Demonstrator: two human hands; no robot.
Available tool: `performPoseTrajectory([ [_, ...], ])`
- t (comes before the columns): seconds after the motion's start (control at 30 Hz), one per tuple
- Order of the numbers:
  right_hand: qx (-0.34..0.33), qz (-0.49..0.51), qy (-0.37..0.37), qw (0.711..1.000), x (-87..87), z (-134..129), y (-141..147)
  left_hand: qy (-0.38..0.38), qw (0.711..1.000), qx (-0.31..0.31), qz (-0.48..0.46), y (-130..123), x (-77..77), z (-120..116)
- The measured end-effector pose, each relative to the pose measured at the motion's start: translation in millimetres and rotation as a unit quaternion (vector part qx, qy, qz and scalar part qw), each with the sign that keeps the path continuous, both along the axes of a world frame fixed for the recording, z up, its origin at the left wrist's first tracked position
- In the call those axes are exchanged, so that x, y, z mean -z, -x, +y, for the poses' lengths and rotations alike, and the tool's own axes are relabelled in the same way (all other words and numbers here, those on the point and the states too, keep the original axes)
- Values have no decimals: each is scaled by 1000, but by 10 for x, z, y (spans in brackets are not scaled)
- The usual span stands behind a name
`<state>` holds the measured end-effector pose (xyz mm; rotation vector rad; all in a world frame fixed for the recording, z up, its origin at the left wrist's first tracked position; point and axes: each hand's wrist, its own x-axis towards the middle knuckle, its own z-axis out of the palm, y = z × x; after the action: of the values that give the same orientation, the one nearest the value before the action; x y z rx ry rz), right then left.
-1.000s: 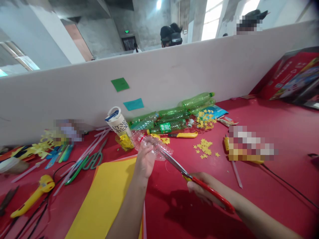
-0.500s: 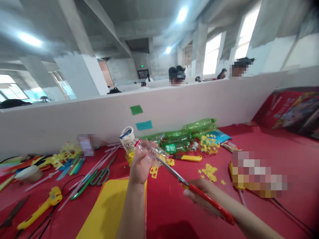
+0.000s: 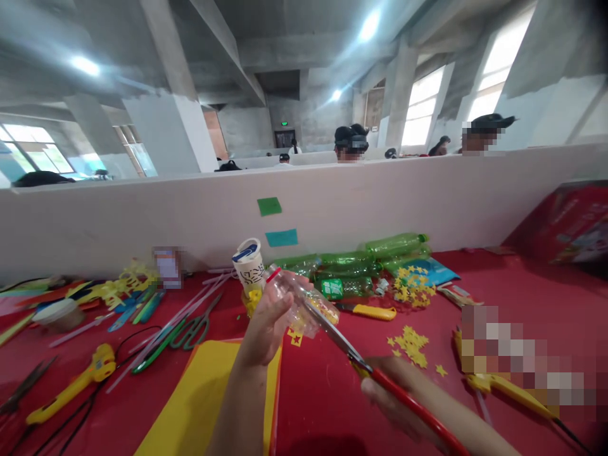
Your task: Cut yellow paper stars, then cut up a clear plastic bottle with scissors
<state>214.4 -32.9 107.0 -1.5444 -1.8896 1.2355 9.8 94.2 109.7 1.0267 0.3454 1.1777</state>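
My left hand (image 3: 266, 323) is wrapped round a clear plastic bottle (image 3: 304, 304) with a red ring at its neck, tilted with the neck up to the left. In my right hand (image 3: 387, 386) is a pair of red-handled scissors (image 3: 339, 339). Their blades point up and left and reach the bottle's lower end; whether they cut into it I cannot tell. Under my left forearm lies a yellow sheet (image 3: 190, 399). Yellow star cut-outs (image 3: 411, 345) lie right of the scissors, and a yellow utility knife (image 3: 375, 311) rests beyond them.
Green bottles (image 3: 351, 259) lie along the white partition (image 3: 190, 209), beside a white cup (image 3: 249, 263). Left are grey-green scissors (image 3: 194, 329), straws and a yellow glue gun (image 3: 80, 386). Another yellow glue gun (image 3: 513, 392) lies right, partly blurred out. People sit beyond the partition.
The view has shifted, so most of the scene sits further right. My hands keep hold of the bottle and scissors; the bottle's cut end looks more spread and turned toward me.
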Motion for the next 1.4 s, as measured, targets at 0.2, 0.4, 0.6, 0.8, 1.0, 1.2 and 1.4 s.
performPoseTrajectory([
  [0.2,19,28,-11,999,156,25,1,46,998,-24,-19,-91,-22,-8],
  [0.4,24,28,-6,999,104,6,5,44,998,-33,-20,-79,-12,20],
  [0.6,19,67,4,998,73,-37,-7,30,999,-21,15,-101,-2,-17],
  [0.8,31,70,28,997,48,-38,19,24,999,-28,21,-183,13,-47],
  [1.0,41,71,22,996,122,5,37,21,999,-30,19,-167,13,-11],
  [1.2,24,115,7,993,101,-11,14,7,1000,-4,26,-192,56,-22],
  [1.4,43,113,19,993,53,-25,15,-11,999,-7,36,-272,54,-75],
])
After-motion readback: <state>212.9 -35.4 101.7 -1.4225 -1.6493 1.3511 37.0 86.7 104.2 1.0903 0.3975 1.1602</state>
